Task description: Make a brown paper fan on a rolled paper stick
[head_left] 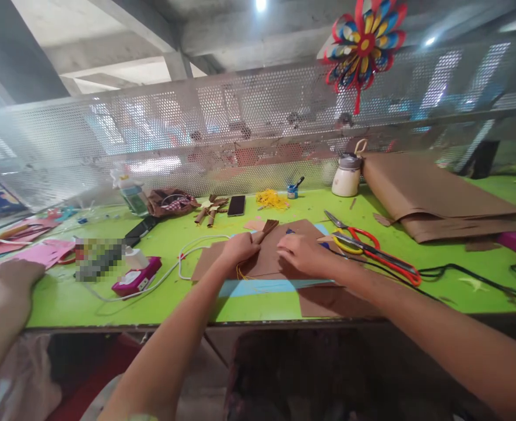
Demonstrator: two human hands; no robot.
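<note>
My left hand (243, 247) is closed on a brown paper roll (270, 227), whose flared end points away to the right. Yellow thread (240, 272) hangs below this hand. Close by on the right, my right hand (302, 254) has its fingers bent together over the brown paper sheets (267, 266); whatever they may grip is hidden. A light blue sheet (258, 287) shows under the brown paper. Right of my right hand lie orange-handled scissors (387, 257) and a pair with yellow and red handles (350, 237).
Folded brown paper (442, 193) lies at right, beside a white bottle (346, 175). Behind the hands are a phone (236, 206), yellow thread pile (272, 199) and blue glue pot (292, 191). A purple power strip (137, 278) trails a white cable. Another person's hand (14, 286) is far left.
</note>
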